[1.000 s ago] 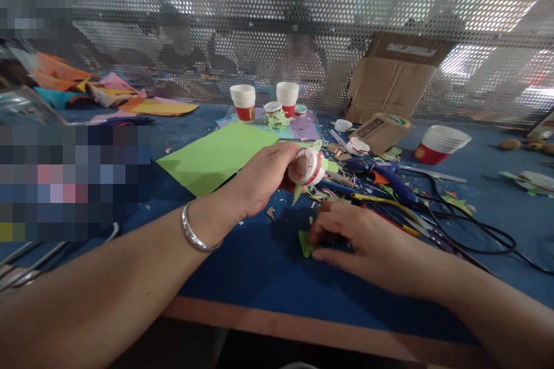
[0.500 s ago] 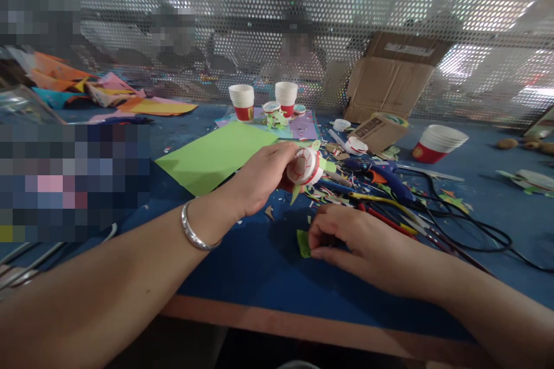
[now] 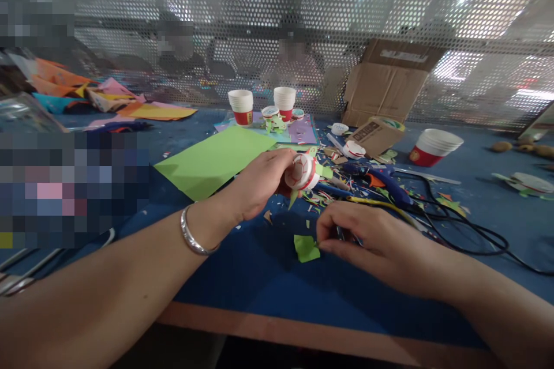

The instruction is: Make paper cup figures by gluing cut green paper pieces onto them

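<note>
My left hand (image 3: 270, 179) is closed round a small paper-cup turtle (image 3: 300, 172), white and red with lines drawn on its round shell and green paper limbs. It is held above the blue table, its shell tilted toward me. Lower right, my right hand (image 3: 359, 236) pinches the right edge of a small green paper piece (image 3: 305, 248) with thumb and forefinger. The other fingers are curled in and partly hidden. Behind my left wrist lies a large light-green sheet (image 3: 216, 158).
Paper scraps surround a blue glue gun (image 3: 392, 181) and its black cord (image 3: 476, 242). Stacked paper cups (image 3: 240, 108) stand at the back, another stack (image 3: 435, 147) leans at right. A cardboard box (image 3: 383, 83) rests against the perforated metal screen. Coloured paper (image 3: 156, 109) lies far left.
My right hand has moved slightly right, and more of the green paper piece shows from under its fingers. My left hand still holds the turtle in nearly the same place.
</note>
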Motion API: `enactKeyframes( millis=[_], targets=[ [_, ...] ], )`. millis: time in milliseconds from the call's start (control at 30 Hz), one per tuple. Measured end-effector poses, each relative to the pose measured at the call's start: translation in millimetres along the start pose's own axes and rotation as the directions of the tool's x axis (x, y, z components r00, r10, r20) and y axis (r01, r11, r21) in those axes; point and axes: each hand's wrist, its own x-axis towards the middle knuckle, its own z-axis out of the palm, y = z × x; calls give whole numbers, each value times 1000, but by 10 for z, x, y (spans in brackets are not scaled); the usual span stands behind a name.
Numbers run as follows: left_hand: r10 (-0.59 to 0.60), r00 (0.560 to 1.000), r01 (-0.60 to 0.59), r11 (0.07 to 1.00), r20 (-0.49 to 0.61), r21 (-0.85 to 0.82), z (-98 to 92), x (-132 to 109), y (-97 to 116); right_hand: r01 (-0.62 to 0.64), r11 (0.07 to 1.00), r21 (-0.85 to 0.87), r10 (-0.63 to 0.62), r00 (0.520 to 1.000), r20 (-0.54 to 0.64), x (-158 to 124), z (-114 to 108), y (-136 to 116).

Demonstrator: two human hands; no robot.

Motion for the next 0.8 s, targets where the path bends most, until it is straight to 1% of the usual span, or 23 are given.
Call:
enactKeyframes(
  millis=[100,200,333,500,633,800],
  targets=[
    [-10,1000,10,1000,5,14,12,-12,10,-30,999,33,35,991,-133,-18,-32,25],
    [-15,1000,15,999,1,30,28,-21,28,-30,999,45,42,958,-284,-23,-27,47],
    [-41,999,42,999,-11,35,55,-24,43,-30,998,63,53,915,-400,-1,5,64],
    [-78,997,78,997,2,28,84,-34,-4,-50,998,42,64,887,-458,34,24,82],
    [-102,994,101,995,26,8,94,-42,-40,-65,996,56,84,884,-459,49,31,79],
    [-103,993,103,995,53,9,112,-48,-20,-78,994,80,106,889,-445,70,43,76]
  ],
)
